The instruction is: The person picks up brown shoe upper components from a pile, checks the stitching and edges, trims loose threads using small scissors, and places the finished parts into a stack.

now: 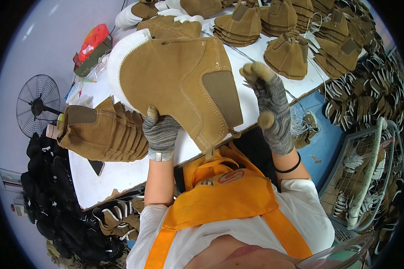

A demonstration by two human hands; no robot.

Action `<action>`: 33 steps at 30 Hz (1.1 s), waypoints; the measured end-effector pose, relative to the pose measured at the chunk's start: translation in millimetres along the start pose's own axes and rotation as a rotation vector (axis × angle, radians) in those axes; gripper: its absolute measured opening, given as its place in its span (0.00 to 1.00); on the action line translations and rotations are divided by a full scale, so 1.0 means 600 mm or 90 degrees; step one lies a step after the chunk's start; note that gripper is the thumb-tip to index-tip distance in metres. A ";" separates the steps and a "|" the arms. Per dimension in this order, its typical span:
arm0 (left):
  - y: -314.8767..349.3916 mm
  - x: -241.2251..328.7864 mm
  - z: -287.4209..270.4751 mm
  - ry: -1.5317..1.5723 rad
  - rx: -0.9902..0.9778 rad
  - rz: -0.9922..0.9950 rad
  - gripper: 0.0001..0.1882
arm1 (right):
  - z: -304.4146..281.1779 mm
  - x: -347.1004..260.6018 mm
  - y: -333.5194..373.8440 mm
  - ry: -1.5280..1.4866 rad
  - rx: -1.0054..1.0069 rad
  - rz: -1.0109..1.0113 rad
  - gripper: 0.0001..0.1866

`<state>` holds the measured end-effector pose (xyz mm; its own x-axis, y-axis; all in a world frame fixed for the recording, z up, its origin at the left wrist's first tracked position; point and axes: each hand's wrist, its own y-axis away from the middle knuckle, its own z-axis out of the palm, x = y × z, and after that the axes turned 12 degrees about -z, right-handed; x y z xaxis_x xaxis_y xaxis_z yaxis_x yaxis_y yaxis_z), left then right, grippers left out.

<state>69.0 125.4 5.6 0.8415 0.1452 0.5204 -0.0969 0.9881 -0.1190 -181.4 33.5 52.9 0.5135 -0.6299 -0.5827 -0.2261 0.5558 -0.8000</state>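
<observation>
My left hand, in a grey knit glove with tan fingertips, grips a brown suede boot upper by its lower edge, thumb on the near face. The upper is held up over the table, with a dark elastic side panel, pale stitching and a white piece along its left edge. To the right of the upper, apart from it, my right hand is raised with curled fingers. A small dark pointed tip shows by its fingers; what it belongs to is hidden.
Stacked brown uppers stand on the white table at left, with a dark flat object beside them. More piles line the far side. A wire cart is at right, a fan and black piled items at left.
</observation>
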 end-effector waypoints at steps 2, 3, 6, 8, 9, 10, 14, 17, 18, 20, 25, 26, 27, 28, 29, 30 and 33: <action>-0.001 -0.004 -0.001 0.038 0.003 -0.014 0.32 | 0.000 0.003 -0.019 -0.055 0.025 0.031 0.49; -0.002 -0.006 0.003 0.052 0.004 -0.041 0.32 | 0.003 0.009 -0.022 -0.093 0.028 0.051 0.46; -0.006 -0.013 0.046 0.057 -0.032 -0.107 0.33 | 0.006 0.018 -0.024 -0.146 0.004 0.126 0.37; -0.007 -0.014 0.098 0.014 -0.092 -0.124 0.32 | 0.003 0.013 -0.021 -0.103 -0.055 0.201 0.32; -0.012 -0.015 0.110 -0.006 -0.099 -0.118 0.32 | 0.008 0.010 -0.025 -0.041 -0.042 0.210 0.26; -0.017 -0.016 0.113 -0.028 -0.092 -0.103 0.31 | 0.015 0.004 -0.030 -0.073 -0.010 0.252 0.26; -0.037 -0.025 0.098 -0.100 -0.040 -0.037 0.30 | 0.021 0.016 -0.022 -0.126 0.039 0.264 0.21; -0.035 -0.029 0.094 -0.152 -0.002 0.001 0.29 | 0.019 0.032 -0.011 -0.080 0.004 0.210 0.22; -0.035 -0.031 0.093 -0.171 0.008 0.010 0.28 | 0.018 0.034 -0.010 -0.022 -0.029 0.157 0.20; -0.037 -0.035 0.089 -0.203 0.031 0.026 0.28 | 0.018 0.034 -0.009 0.004 -0.047 0.132 0.20; -0.038 -0.040 0.077 -0.249 0.086 0.039 0.26 | 0.020 0.022 -0.013 0.050 -0.071 0.159 0.21; -0.036 -0.041 0.072 -0.251 0.098 0.037 0.26 | 0.020 0.021 -0.013 0.088 -0.086 0.151 0.21; -0.036 -0.041 0.066 -0.242 0.110 0.027 0.26 | 0.021 0.022 -0.011 0.129 -0.097 0.144 0.21; -0.037 -0.041 0.060 -0.220 0.114 0.012 0.26 | 0.021 0.023 -0.010 0.173 -0.107 0.136 0.21; -0.040 -0.042 0.050 -0.186 0.120 -0.005 0.26 | 0.022 0.025 -0.008 -0.010 -0.014 0.251 0.21; -0.041 -0.041 0.043 -0.035 0.030 -0.045 0.26 | 0.022 0.027 -0.006 -0.082 0.023 0.278 0.21; -0.040 -0.033 0.035 0.333 -0.114 -0.145 0.28 | 0.009 0.035 0.000 -0.429 0.178 0.426 0.23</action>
<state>43.4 100.1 16.1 0.9849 -0.1582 0.0702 0.1699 0.9610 -0.2182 -166.3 22.9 41.6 0.7339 0.2528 -0.6304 -0.4828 0.8470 -0.2225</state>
